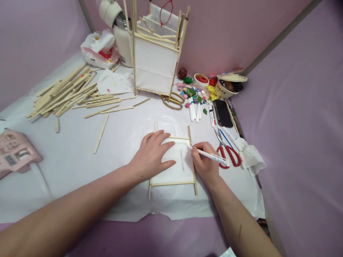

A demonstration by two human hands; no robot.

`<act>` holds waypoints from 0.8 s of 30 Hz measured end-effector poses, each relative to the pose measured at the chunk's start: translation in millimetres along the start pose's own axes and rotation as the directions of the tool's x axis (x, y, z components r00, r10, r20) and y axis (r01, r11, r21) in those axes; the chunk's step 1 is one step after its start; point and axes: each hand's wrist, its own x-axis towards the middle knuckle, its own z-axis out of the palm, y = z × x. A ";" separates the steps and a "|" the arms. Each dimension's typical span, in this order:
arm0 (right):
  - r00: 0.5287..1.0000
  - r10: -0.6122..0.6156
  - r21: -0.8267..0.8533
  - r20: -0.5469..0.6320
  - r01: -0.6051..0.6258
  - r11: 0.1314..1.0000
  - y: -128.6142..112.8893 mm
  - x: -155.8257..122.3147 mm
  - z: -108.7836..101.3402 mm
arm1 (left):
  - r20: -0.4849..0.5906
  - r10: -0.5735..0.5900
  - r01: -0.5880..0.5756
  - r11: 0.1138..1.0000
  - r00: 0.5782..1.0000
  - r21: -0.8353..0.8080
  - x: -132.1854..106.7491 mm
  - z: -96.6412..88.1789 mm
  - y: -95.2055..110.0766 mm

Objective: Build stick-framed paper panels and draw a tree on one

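Observation:
On the covered table lies a small frame of wooden sticks (pixel 171 184) with a white sheet (pixel 171 171) stretched across it. Dark marks run along the sheet's upper edge and down its right half. My left hand (pixel 152 153) rests on the left part of the sheet, fingers spread. Pinched in my right hand (pixel 206 166) is a white marker pen (pixel 211 156), its tip at the sheet's upper right corner. Red-handled scissors (pixel 233 157) lie just right of my right hand.
Behind the frame stands a tall stick lantern (pixel 157 66) with white sides. Loose wooden sticks (pixel 64 92) pile at the left, near a pink power strip (pixel 17 153). Gold scissors (pixel 173 101), white markers (pixel 197 109), a phone (pixel 223 112) and a tub (pixel 225 89) sit at the right.

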 end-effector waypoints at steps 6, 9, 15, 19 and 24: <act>0.999 -0.034 -0.029 -0.014 0.033 0.999 1.2 -0.6 0.3 | -0.001 0.003 -0.003 1.000 1.000 0.002 -0.5 -0.1 0.1; 0.999 -0.033 -0.036 -0.024 0.032 0.999 1.6 -0.8 0.2 | 0.001 0.003 -0.003 1.000 1.000 0.008 0.0 0.2 0.4; 1.000 -0.008 -0.019 -0.007 0.008 1.000 1.0 -0.3 -0.8 | 0.002 0.007 -0.007 1.000 1.000 0.007 0.3 -0.3 0.1; 1.000 0.000 -0.008 0.000 0.000 1.000 0.5 -0.2 -1.4 | 0.001 0.008 -0.008 1.000 1.000 -0.005 -0.1 -0.3 -0.1; 1.000 0.018 0.019 0.004 -0.018 1.000 -0.6 -0.8 -1.7 | -0.011 0.014 -0.014 1.000 1.000 -0.004 -0.1 0.4 -0.7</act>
